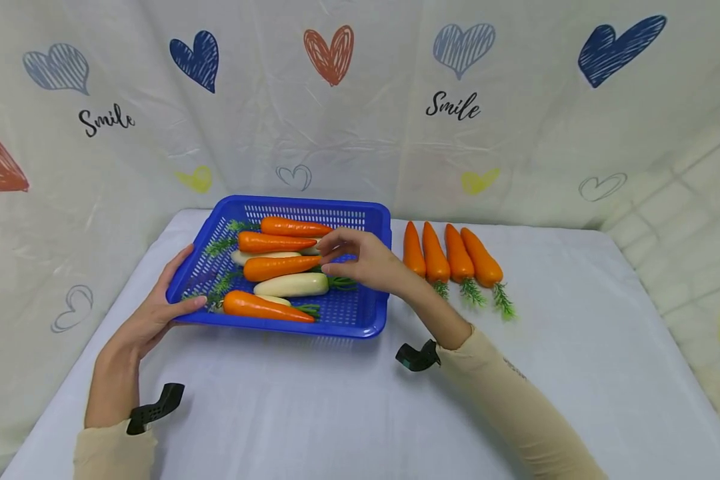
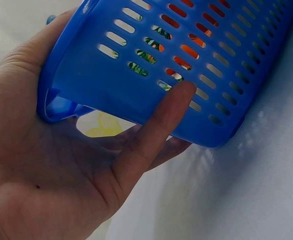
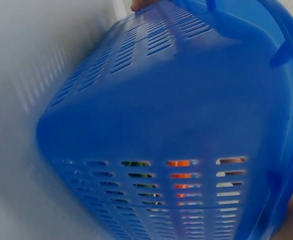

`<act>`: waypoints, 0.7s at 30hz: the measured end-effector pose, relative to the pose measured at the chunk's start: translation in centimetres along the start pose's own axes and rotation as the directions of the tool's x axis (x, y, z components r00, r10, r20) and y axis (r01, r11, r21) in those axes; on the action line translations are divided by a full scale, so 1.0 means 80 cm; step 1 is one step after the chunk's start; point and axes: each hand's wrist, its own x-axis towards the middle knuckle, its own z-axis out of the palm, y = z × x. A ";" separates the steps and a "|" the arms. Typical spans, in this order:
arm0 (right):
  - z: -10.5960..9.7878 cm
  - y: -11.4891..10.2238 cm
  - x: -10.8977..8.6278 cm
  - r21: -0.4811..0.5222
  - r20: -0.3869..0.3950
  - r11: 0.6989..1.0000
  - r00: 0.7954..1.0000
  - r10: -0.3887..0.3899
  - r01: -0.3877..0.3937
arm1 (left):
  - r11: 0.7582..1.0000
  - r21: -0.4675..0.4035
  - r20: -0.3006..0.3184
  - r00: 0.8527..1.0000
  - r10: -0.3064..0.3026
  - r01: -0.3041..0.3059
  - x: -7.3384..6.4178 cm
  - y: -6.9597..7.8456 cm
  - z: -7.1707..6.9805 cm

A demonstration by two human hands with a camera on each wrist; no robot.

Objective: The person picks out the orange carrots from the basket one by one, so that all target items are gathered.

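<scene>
A blue plastic basket point(image 1: 369, 313) holds several orange carrots point(image 1: 279, 268) and several white radishes point(image 1: 294, 285), lying mostly crosswise. My left hand point(image 1: 150, 310) grips the basket's left end. In the left wrist view its thumb point(image 2: 159, 125) lies against the slotted outer wall, with other fingers under the rim. My right hand point(image 1: 363, 260) reaches over the right side of the basket, fingers bent beside the carrot tips and a partly covered white radish. Whether those fingers pinch anything is hidden. The right wrist view mostly shows the basket's outer wall point(image 3: 151, 115).
Several more carrots point(image 1: 437, 253) lie in a row on the white-covered table point(image 1: 576, 373), right of the basket, leafy ends toward me. A white curtain point(image 1: 384, 133) printed with hearts hangs behind the table.
</scene>
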 end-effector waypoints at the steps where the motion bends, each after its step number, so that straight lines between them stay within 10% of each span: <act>1: 0.001 0.000 0.001 -0.002 0.008 1.000 1.000 0.004 -0.004 | 1.000 -0.001 0.001 1.000 0.001 -0.001 0.000 0.000 0.000; 21: 0.049 0.002 0.028 -0.051 0.234 0.996 0.969 0.080 -0.070 | 1.000 -0.004 -0.003 1.000 0.001 -0.001 0.001 -0.004 0.001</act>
